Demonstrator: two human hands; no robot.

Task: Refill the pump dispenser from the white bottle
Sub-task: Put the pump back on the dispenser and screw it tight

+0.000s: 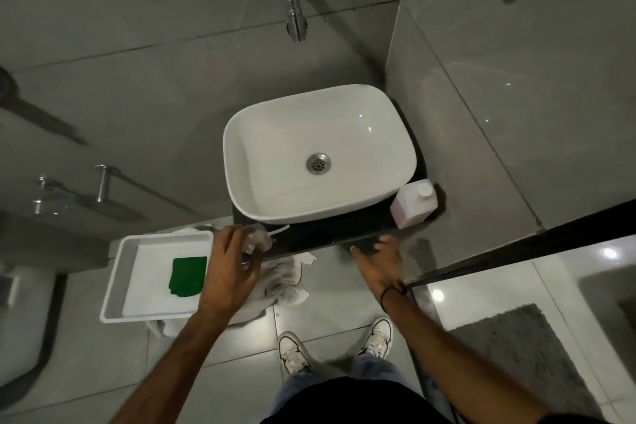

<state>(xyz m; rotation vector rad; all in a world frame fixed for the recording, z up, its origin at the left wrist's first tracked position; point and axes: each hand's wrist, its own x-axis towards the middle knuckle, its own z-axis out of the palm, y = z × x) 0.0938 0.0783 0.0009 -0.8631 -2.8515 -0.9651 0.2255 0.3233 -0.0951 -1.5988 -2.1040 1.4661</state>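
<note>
While one white bottle (414,204) stands capped, two hands (230,262) seemingly hover.

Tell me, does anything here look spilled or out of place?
No spill is visible. One thing stands out: a crumpled towel hangs over the counter's front edge, under the white tray.

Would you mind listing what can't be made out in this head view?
- Dispenser: the left hand covers most of it; its fill level is hidden.
- Right hand: motion-blurred; whether the fingers touch the counter is unclear.
- White bottle: label too small to read.
- Towel: partly hidden under the tray and left forearm.
</note>
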